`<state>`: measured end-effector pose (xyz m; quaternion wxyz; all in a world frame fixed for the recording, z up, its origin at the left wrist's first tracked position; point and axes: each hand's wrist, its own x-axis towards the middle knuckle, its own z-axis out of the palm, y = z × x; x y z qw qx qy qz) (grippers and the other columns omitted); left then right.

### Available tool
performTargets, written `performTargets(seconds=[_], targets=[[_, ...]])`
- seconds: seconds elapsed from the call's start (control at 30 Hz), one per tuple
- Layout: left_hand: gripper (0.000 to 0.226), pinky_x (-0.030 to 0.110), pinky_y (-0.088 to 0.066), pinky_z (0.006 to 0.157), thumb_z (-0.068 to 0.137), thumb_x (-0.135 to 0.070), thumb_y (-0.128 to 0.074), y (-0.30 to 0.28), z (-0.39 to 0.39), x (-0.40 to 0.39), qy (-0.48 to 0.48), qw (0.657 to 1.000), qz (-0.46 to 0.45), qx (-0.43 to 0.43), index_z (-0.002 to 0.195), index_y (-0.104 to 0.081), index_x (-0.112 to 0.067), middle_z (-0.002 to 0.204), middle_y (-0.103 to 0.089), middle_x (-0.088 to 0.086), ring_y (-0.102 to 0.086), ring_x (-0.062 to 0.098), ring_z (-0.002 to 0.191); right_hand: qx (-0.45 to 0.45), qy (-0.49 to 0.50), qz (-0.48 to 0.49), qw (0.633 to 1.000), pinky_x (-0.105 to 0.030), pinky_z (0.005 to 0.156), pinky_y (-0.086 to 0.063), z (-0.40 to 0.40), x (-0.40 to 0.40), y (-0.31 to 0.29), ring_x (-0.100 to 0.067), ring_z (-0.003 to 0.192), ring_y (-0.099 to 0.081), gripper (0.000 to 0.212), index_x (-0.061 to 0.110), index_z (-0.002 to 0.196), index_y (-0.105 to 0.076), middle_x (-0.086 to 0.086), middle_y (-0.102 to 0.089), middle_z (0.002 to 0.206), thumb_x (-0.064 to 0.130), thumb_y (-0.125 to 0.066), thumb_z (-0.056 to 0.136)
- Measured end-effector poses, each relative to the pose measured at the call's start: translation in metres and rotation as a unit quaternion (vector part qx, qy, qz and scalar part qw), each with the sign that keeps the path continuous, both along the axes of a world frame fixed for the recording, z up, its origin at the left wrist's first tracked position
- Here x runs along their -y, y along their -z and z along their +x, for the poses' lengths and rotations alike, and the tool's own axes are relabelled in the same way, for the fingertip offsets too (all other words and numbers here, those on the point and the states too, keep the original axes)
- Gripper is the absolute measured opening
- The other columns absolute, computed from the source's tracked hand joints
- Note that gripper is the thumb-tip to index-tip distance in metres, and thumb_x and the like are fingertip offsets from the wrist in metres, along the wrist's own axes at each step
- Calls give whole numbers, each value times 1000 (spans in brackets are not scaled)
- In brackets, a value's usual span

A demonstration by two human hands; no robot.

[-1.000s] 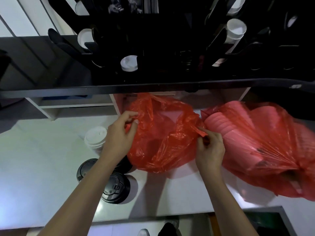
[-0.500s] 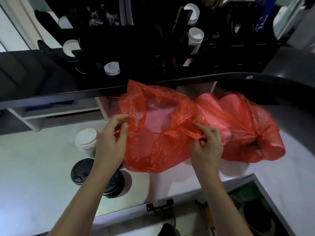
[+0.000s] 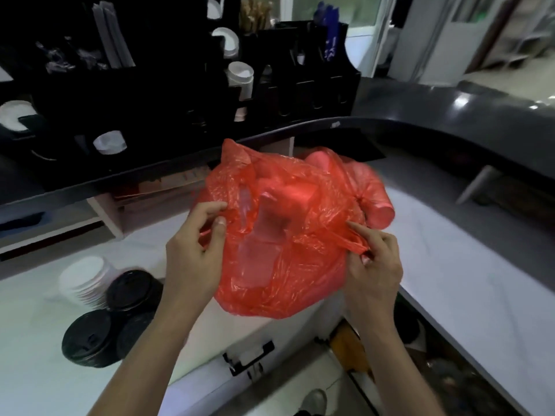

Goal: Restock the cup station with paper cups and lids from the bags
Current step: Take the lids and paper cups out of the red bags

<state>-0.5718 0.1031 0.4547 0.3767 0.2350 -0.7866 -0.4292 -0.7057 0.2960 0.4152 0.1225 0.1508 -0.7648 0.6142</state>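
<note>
Left hand (image 3: pixel 195 250) and right hand (image 3: pixel 372 259) each pinch a handle of the red bag (image 3: pixel 282 235); spread evenly, since contents, seemingly cups, could spill

white counter (image 3: pixel 450 265) | curved dark ledge (image 3: pixel 450 127) | bright doorway (image 3: pixel 486 34)

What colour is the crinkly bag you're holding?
Red and see-through, the plastic bag shows best in the head view.
</note>
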Motion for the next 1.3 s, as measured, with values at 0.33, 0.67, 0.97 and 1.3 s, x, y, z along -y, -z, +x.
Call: performTargets(seconds=[0.33, 0.67, 0.97, 1.3], targets=[[23, 7, -47, 90, 103, -18, -55, -7, -63, -73, 113, 993, -13, -3, 116, -64, -36, 110, -66, -22, -62, -8, 106, 4, 102, -8, 995, -6, 81, -45, -19, -91, -1, 5, 96, -58, 25, 26, 115, -74, 7, -59, 104, 11, -67, 97], [24, 7, -48, 89, 103, -15, -56, -10, -134, -170, 190, 982, -16, 5, 116, -65, -33, 109, -68, -23, -62, -9, 104, 14, 168, -14, 986, -13, 82, -51, -61, -198, 8, -1, 95, -61, 29, 24, 115, -74, 8, -59, 105, 4, -68, 95], [25, 10, -49, 90, 102, -11, -57, 11, -196, -265, 235, 971, -6, 32, 115, -66, -31, 105, -69, -22, -64, -6, 102, 11, 213, 28, 977, -9, 84, -49, -104, -300, 21, -4, 96, -61, 29, 12, 118, -75, 1, -60, 105, -2, -66, 94], [23, 15, -51, 88, 103, -17, -56, 35, -250, -364, 290, 954, 1, 80, 116, -65, -33, 108, -67, -24, -63, -7, 103, 47, 275, 29, 960, -8, 83, -48, -132, -404, 42, 6, 93, -58, 32, 18, 114, -76, 1, -59, 106, -4, -65, 93]])
